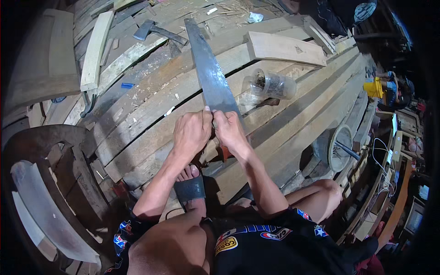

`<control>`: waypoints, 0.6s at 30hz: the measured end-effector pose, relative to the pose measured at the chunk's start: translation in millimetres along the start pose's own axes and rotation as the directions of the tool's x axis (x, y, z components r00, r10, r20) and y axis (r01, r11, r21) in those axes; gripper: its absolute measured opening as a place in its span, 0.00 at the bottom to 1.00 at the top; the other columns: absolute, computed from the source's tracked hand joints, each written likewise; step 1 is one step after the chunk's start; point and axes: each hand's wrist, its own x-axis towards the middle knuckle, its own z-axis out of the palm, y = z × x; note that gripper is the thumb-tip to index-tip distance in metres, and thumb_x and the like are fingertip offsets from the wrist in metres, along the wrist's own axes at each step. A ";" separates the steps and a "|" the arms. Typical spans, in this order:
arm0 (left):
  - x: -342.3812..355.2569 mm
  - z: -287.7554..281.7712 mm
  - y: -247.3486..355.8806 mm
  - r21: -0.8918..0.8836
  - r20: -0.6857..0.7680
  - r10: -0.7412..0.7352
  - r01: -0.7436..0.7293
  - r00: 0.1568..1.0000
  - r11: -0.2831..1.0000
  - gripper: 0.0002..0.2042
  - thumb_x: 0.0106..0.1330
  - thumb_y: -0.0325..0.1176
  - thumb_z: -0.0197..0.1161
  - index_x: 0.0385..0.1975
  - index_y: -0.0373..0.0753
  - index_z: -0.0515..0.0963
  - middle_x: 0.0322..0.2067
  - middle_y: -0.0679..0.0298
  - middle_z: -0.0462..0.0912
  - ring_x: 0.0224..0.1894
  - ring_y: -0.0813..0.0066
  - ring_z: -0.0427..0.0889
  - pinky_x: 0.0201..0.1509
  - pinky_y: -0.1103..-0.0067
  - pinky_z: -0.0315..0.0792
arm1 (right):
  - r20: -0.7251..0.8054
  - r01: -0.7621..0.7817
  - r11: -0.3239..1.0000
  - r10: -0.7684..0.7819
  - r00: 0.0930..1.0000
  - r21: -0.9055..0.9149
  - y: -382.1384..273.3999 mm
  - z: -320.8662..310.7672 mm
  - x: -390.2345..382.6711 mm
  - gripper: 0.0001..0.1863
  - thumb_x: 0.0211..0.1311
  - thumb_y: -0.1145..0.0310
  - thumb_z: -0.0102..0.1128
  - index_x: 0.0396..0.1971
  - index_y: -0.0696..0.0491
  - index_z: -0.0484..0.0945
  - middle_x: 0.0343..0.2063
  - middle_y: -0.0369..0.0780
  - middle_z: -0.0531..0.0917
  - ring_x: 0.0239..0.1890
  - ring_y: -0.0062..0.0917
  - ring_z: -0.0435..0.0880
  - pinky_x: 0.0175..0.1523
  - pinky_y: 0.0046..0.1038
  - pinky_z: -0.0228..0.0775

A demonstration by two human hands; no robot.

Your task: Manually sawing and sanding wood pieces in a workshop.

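Left hand (192, 131), right hand (230, 132), sawblade (211, 73) beyond

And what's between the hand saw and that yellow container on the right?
In the head view, a clear plastic jar and wooden planks lie between the hand saw and the yellow container.

The grip end of the saw (211, 75) is hidden behind the left hand (192, 130) and right hand (230, 134), whose curled fingertips lie partly out of sight; whether the orange-red bit (225, 153) below belongs to the saw cannot be told; dark pieces (275, 85) inside the clear jar (289, 88) are too small to identify; a wooden panel (62, 43) fades into the dark left rim; things beside the yellow container (373, 88) are blurred
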 end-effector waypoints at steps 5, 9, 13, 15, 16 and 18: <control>0.0 -2.1 3.3 -0.050 0.012 -0.011 0.012 1.000 0.999 0.19 0.68 0.35 0.46 0.17 0.30 0.74 0.15 0.44 0.73 0.19 0.43 0.74 0.25 0.58 0.68 | -0.029 0.020 0.990 -0.017 0.999 0.137 -10.4 1.6 -8.5 0.24 0.64 0.62 0.46 0.10 0.61 0.62 0.07 0.34 0.60 0.14 0.15 0.58 0.19 0.31 0.51; -1.1 -10.7 4.2 -0.104 -0.007 -0.011 0.010 1.000 0.995 0.19 0.68 0.35 0.47 0.15 0.31 0.73 0.14 0.45 0.73 0.18 0.44 0.74 0.24 0.59 0.67 | -0.049 0.016 0.966 -0.003 0.999 0.259 -15.7 8.0 -14.7 0.24 0.65 0.64 0.46 0.10 0.59 0.59 0.07 0.32 0.59 0.14 0.13 0.57 0.18 0.28 0.48; -1.2 -10.8 5.5 -0.105 -0.017 -0.015 0.013 1.000 0.994 0.20 0.67 0.34 0.48 0.13 0.31 0.72 0.13 0.46 0.72 0.17 0.45 0.73 0.23 0.60 0.67 | -0.053 0.016 0.940 0.003 0.999 0.341 -17.6 8.7 -19.4 0.24 0.65 0.64 0.46 0.10 0.58 0.60 0.07 0.30 0.61 0.13 0.12 0.57 0.18 0.27 0.47; -1.3 -12.5 5.5 -0.099 -0.024 -0.005 0.003 1.000 0.995 0.20 0.68 0.34 0.48 0.13 0.31 0.72 0.12 0.46 0.72 0.17 0.45 0.73 0.23 0.60 0.66 | -0.046 0.009 0.930 0.009 0.999 0.367 -18.7 9.9 -19.6 0.24 0.65 0.64 0.46 0.09 0.58 0.60 0.07 0.29 0.61 0.13 0.12 0.57 0.18 0.26 0.47; -1.2 -13.1 6.0 -0.108 -0.020 -0.009 0.007 1.000 0.994 0.20 0.68 0.34 0.48 0.13 0.31 0.72 0.13 0.46 0.71 0.17 0.45 0.73 0.23 0.61 0.66 | -0.049 0.025 0.925 -0.007 0.999 0.380 -17.2 10.4 -19.2 0.25 0.66 0.64 0.46 0.09 0.57 0.60 0.07 0.29 0.61 0.13 0.11 0.57 0.17 0.26 0.46; 0.0 -12.5 4.8 -0.120 -0.017 -0.013 0.011 1.000 0.993 0.21 0.68 0.35 0.48 0.13 0.30 0.71 0.13 0.45 0.71 0.17 0.44 0.73 0.24 0.61 0.66 | -0.052 0.040 0.920 -0.022 0.998 0.390 -17.7 10.4 -19.3 0.25 0.66 0.63 0.46 0.08 0.56 0.60 0.07 0.28 0.61 0.13 0.11 0.57 0.17 0.25 0.46</control>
